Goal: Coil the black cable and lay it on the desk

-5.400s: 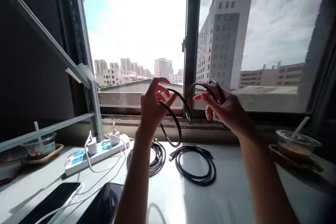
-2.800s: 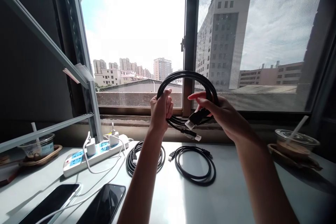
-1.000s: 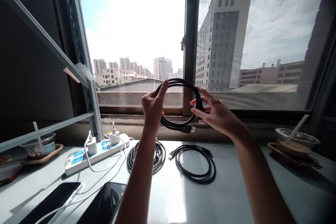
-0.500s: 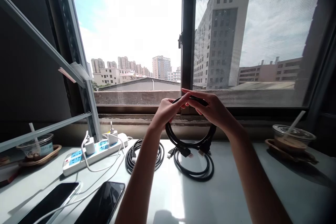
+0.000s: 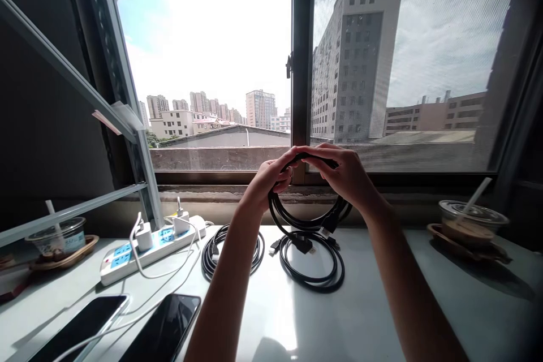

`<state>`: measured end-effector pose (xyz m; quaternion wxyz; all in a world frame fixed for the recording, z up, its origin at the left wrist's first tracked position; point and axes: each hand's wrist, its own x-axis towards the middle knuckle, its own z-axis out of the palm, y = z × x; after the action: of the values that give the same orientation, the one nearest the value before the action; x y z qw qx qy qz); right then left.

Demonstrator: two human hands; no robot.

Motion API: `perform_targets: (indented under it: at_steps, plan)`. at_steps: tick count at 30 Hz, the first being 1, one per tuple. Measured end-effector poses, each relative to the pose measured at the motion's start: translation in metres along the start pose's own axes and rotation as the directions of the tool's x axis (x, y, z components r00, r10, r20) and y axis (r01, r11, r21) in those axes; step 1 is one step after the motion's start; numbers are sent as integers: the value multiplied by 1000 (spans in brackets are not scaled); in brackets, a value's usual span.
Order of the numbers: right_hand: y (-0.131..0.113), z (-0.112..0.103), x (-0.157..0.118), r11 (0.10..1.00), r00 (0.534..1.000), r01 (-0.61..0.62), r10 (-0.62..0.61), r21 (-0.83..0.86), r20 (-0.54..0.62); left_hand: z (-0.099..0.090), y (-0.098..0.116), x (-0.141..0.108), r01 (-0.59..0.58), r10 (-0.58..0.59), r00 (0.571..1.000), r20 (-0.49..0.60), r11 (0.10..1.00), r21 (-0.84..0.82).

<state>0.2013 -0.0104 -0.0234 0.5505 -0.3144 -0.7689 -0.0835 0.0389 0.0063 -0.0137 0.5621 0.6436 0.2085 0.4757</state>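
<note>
Between my two hands a coiled black cable [image 5: 306, 223] is held up in a loop above the table. My left hand [image 5: 271, 178] grips the loop's upper left side, fingers curled round it. Opposite, my right hand [image 5: 341, 169] pinches the upper right side, and the fingertips of both hands meet near the top. Two black plug ends with metal tips hang from the loop, one plug [image 5: 302, 244] lower than the other plug [image 5: 330, 223]. Beneath it another coiled black cable [image 5: 322, 284] lies on the table. A third black coil [image 5: 207, 260] lies partly hidden behind my left forearm.
Left on the white table [image 5: 352, 328] are a power strip [image 5: 144, 260] with white chargers and cords, and two phones, one black phone [image 5: 163, 328] nearer me. Drink cups stand at far left [image 5: 63, 240] and far right [image 5: 470, 220]. A metal shelf frame [image 5: 127, 90] rises before the window.
My left fingers have curled further round the cable loop, and my right hand has closed in at its top. One plug end now hangs lower and separate from the coil.
</note>
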Motion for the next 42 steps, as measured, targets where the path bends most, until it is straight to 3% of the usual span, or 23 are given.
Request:
perform_targets:
  at_steps: [5,11,13,19,22,24,27,29,33,37,39,42]
  plan:
    - [0,0,1,993,993,-79,70,-83,-98,4,-3,2,24,-26,997,-66,999,-24]
    - [21,8,0,973,929,-231,213,-26,-303,-3,-15,4,99,-46,986,-160,934,344]
    - [34,13,-2,960,912,-281,267,-2,-311,-4,-23,8,115,-45,982,-181,909,401]
    - [45,22,-5,942,904,-334,332,40,-268,4,-32,15,4,152,937,-313,896,445]
    - [33,22,-4,926,899,-375,350,-50,-262,9,-27,13,-96,277,879,-387,900,426]
    - [23,20,-4,897,890,-430,403,-98,-215,10,-23,11,-189,373,807,-458,897,399]
    - [10,18,-4,879,878,-472,461,-70,-129,10,-19,9,-307,464,697,-547,882,358]
    - [3,18,-3,883,880,-467,458,-48,-130,9,-18,8,-344,480,665,-572,877,336]
    - [-7,21,-1,875,864,-481,464,-50,-193,11,-18,8,-411,470,673,-572,880,239]
    - [-10,27,2,872,843,-487,485,52,-233,14,-17,7,-458,465,643,-608,870,181]
    - [-10,27,3,869,837,-483,494,106,-235,11,-15,6,-419,441,696,-567,890,178]
    - [-9,23,2,889,859,-450,455,77,-233,-1,-7,4,-258,319,838,-442,946,194]
